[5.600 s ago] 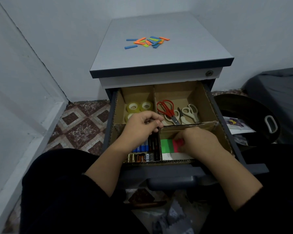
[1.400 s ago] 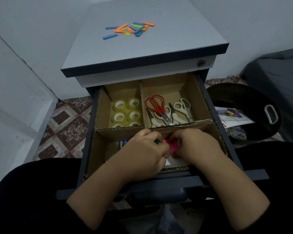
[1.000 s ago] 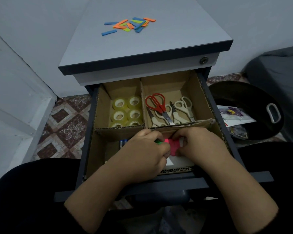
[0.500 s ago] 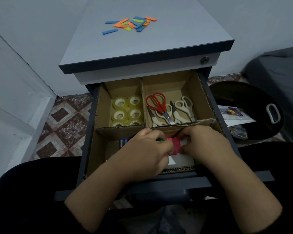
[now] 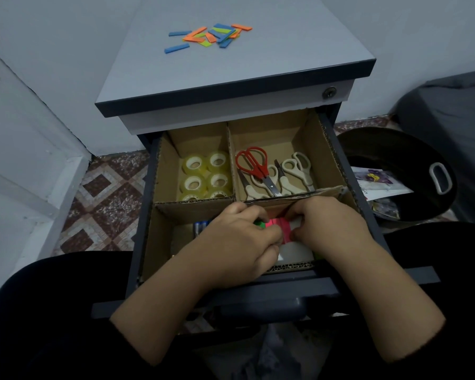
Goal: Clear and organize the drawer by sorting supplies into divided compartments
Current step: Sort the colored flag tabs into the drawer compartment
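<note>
I see the pink pad [image 5: 279, 229] in the drawer's front right compartment, pinched from both sides: my left hand [image 5: 240, 242] curls its fingers onto the pad's left edge, my right hand [image 5: 331, 229] curls onto its right edge. Most of the pad is hidden under my fingers. A sliver of green [image 5: 259, 223] shows by the left hand; I cannot tell what it is. A white sheet [image 5: 295, 252] lies below the pad at the front wall. Blue pens [image 5: 200, 227] poke out in the front left compartment, mostly covered by my left hand. The drawer [image 5: 144, 215] holds tape rolls [image 5: 205, 176] back left and scissors [image 5: 269, 174] back right. On the cabinet top [image 5: 258, 58] lie colored strips [image 5: 209, 35] near its back edge. A black bin [image 5: 395, 160] stands right of the drawer, partly cut off.
</note>
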Demonstrator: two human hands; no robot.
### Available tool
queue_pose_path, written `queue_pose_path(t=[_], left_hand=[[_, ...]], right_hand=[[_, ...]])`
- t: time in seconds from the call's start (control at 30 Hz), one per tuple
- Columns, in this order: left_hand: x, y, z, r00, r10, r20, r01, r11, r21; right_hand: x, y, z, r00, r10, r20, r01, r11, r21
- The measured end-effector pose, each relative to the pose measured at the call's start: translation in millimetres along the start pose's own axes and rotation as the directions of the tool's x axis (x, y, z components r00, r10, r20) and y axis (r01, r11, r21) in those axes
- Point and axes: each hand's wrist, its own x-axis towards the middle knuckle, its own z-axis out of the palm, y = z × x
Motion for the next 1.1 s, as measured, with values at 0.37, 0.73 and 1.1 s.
queue_pose_path(t=[0.37, 0.73, 1.1], left_hand=[[0.8, 1.1, -2.5, 1.000, 0.022, -0.021, -0.022, 1.000, -0.011], [1.0, 1.2, -1.0, 0.999, 0.034, -0.018, -0.034, 0.999, 0.020], [1.0, 1.1, -2.8, 0.999, 0.023, -0.041, -0.022, 0.999, 0.024]], right_hand=[[-0.9, -2.7, -3.1, 1.000, -0.029, -0.006, 0.029, 0.999, -0.020], [0.9, -1.3, -1.1, 0.999, -0.044, -0.024, 0.043, 0.999, -0.025], [0.7, -2.6, -1.8, 0.998, -0.054, -0.024, 0.053, 0.998, -0.015]])
